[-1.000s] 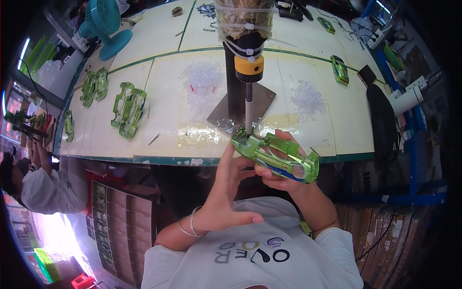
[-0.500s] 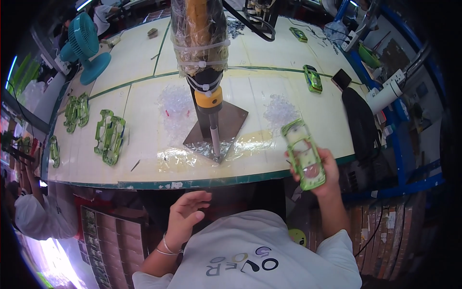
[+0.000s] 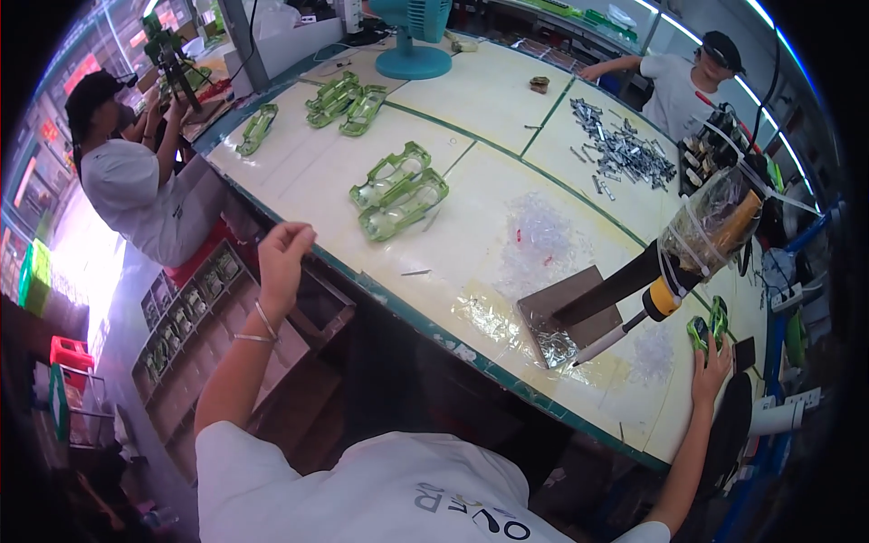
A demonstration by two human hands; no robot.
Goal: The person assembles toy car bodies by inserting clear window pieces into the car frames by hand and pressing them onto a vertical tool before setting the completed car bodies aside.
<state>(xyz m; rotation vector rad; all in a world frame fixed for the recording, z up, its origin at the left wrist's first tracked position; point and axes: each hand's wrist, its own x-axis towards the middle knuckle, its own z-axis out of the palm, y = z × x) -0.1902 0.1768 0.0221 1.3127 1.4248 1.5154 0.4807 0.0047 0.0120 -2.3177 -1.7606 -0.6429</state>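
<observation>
My right hand (image 3: pixel 711 369) reaches to the far right of the table, its fingers on a green toy car body (image 3: pixel 697 333). A second green car body (image 3: pixel 718 317) stands right beside that one. My left hand (image 3: pixel 286 261), with a bracelet at the wrist, is raised by the front left table edge. Its fingers are bent together, and nothing shows in them. Past it on the table lie a pair of green car shells (image 3: pixel 403 204). Between my hands, a power screwdriver (image 3: pixel 665 294) wrapped in plastic slants over a brown metal plate (image 3: pixel 579 303).
Clear small parts (image 3: pixel 543 235) lie in a heap behind the plate, with another heap (image 3: pixel 652 353) right of it. Farther back are dark metal parts (image 3: pixel 625 149), more green shells (image 3: pixel 335 98) and a teal fan (image 3: pixel 412 41). One co-worker (image 3: pixel 145 181) sits left, another (image 3: pixel 692 81) far right.
The view has swung to the left. My right hand has carried the green car body to the right, beside another one on the table. My left hand has moved out left and its fingers have drawn together.
</observation>
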